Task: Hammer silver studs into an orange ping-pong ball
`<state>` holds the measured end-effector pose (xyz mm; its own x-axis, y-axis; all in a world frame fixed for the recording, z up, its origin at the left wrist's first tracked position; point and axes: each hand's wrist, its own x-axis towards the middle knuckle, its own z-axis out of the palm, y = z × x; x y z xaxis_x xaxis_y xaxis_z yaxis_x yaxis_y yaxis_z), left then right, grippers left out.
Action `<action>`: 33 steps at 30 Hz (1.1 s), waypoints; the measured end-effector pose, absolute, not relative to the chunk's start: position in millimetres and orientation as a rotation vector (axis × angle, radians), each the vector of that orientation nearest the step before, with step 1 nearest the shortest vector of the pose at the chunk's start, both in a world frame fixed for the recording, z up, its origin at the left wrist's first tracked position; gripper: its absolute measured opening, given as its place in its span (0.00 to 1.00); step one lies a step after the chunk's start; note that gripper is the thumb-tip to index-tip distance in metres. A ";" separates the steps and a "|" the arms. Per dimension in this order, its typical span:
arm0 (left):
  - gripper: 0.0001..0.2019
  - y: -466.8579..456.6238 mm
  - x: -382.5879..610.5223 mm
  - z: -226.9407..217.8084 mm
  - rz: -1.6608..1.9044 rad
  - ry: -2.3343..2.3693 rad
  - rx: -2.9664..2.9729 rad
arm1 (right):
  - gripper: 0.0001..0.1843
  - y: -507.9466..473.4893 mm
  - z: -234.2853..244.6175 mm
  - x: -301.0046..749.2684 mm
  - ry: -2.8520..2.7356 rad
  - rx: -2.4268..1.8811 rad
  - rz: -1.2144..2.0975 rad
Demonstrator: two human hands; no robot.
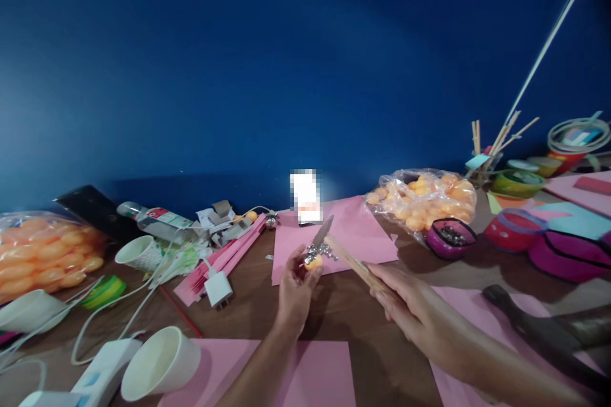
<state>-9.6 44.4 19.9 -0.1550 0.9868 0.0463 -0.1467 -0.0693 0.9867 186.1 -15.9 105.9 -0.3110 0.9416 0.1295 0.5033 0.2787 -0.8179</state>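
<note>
My left hand (296, 286) is closed around a small orange ball (314, 262), pinched between thumb and fingertips. Shiny silver bits (327, 251) cluster on top of the ball and stick out to its right. A grey, pointed, blade-like piece (321, 232) rises above them; how it is attached cannot be made out. My right hand (398, 299) grips a pale wooden stick (356, 265), whose far tip comes close to the silver bits. Whether the tip touches them is unclear. Beneath both hands is a brown table with a pink sheet (353, 222) behind the ball.
Bagged orange balls (424, 194) stand at the right beside a purple bowl (451, 238) of dark metallic bits; another bag (48, 254) is far left. A hammer (534, 324) lies at lower right. Paper cups (160, 362), a power strip (107, 369) and cables crowd the left.
</note>
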 end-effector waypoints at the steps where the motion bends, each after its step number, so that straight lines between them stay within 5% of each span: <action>1: 0.25 44.8 -9.5 19.1 1.451 1.159 1.052 | 0.19 -16.3 106.3 186.2 -1.928 -1.297 0.898; 8: 0.19 46.4 -10.2 15.7 1.427 1.127 1.048 | 0.18 -16.2 102.6 184.4 -1.948 -1.276 0.909; 33: 0.22 44.7 -9.6 19.6 1.412 1.081 0.999 | 0.20 -12.0 97.2 183.0 -1.994 -1.243 0.884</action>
